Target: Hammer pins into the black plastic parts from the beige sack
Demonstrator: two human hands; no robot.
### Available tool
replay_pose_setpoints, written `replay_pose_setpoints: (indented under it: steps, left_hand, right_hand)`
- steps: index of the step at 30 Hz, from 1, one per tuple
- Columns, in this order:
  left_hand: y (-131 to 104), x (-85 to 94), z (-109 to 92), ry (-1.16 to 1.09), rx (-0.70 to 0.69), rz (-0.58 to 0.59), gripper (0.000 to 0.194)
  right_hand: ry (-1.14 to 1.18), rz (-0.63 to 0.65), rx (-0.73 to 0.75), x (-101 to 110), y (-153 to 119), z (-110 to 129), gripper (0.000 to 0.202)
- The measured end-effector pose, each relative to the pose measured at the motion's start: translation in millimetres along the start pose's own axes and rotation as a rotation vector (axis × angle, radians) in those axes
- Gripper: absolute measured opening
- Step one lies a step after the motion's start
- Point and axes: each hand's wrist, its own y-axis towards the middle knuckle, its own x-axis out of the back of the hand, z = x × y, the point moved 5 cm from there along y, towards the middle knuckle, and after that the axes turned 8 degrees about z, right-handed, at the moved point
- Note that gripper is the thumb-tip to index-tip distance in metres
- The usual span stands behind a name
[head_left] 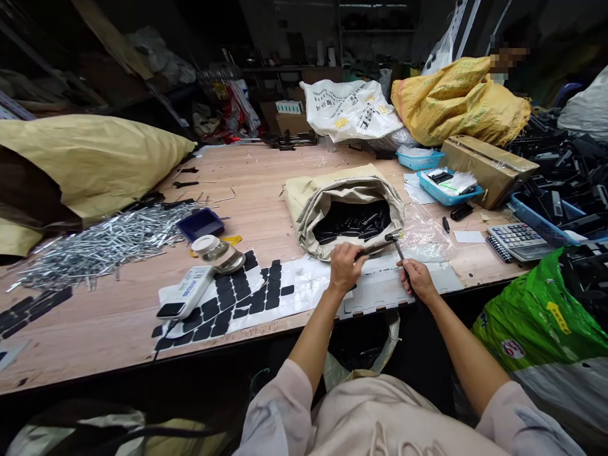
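Observation:
My left hand (346,267) is closed round a dark rod-like tool (377,247) that points right, just below the mouth of a beige sack (304,218). Inside the sack lie black plastic parts (354,220). My right hand (418,278) is closed on a thin black part (399,252), which slants up and left. Its upper end meets or nearly meets the tip of the tool. Under both hands is a flat grey-white sheet (380,288) along the table's front edge.
Metal rods (114,244) are heaped at left, near a blue tray (200,223), a jar (218,253) and a white device (186,292). Blue baskets (449,188), a carton (489,168), a calculator (517,240) and a green sack (527,316) are at right.

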Motion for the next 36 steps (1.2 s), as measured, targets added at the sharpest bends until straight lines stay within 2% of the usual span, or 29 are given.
replay_pose_setpoints:
  steps: [3,7,10,14,19,23,30,36]
  left_hand:
    - [-30.7,-22.7,-10.4,-0.01,-0.053,0.165,0.016]
    - [-41.6,-40.5,3.4,-0.078,0.098,0.199,0.027]
    - [-37.7,-40.4,11.3,-0.154,0.132,0.177,0.039]
    - [-35.0,-36.7,14.9,-0.21,0.169,0.156,0.018]
    - [-32.7,-39.8,18.7,-0.282,0.203,0.187,0.015]
    - [-30.3,-41.9,21.1,-0.286,0.235,0.194,0.015]
    - [-31.0,-42.3,19.2,-0.281,0.239,0.19,0.016]
    - [-31.4,-41.7,18.7,-0.256,0.249,0.188,0.015]
  right_hand:
    - [-0.012,-0.007,0.003,1.1,-0.8,1.3,0.042]
    - [-0.031,-0.028,0.0,2.7,-0.4,1.1,0.044]
    - [-0.043,-0.042,0.009,1.5,-2.4,3.1,0.046]
    - [-0.119,-0.082,0.037,-2.2,-17.4,10.1,0.046]
    - [-0.514,-0.003,0.163,-14.3,-49.1,25.3,0.037]
    - [-0.767,0.01,0.214,-20.7,-61.7,31.1,0.034]
    - [-0.959,-0.022,0.19,-23.8,-61.5,26.4,0.033]
    - [-0.917,0.026,0.237,-33.8,-62.1,30.9,0.035]
